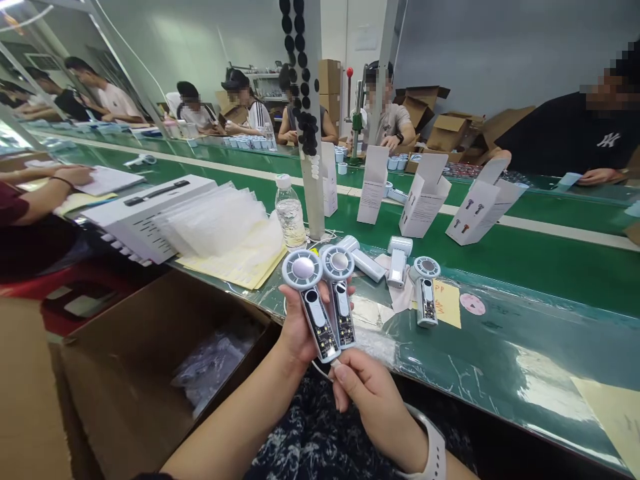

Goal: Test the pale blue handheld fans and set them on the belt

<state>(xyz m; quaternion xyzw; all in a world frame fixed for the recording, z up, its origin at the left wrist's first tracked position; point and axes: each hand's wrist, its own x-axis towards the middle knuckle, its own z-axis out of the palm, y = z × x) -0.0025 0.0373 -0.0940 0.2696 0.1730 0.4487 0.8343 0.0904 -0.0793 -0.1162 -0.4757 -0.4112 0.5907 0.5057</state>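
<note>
Two light-blue handheld fans, a left one and a right one, are held side by side in my left hand. Each has a round head with a silver centre and a clear front showing a circuit board. My right hand pinches the end of a white cable at the base of the left fan. Whether its plug sits fully in the fan I cannot tell. Just beyond lie more handheld fans: one upright-facing, one with its back showing, and one on its side.
Behind stand open white boxes on the green conveyor. Left of the metal post are a water bottle, clear plastic sleeves and a white case. A cardboard box is beside my lap. Several co-workers sit around.
</note>
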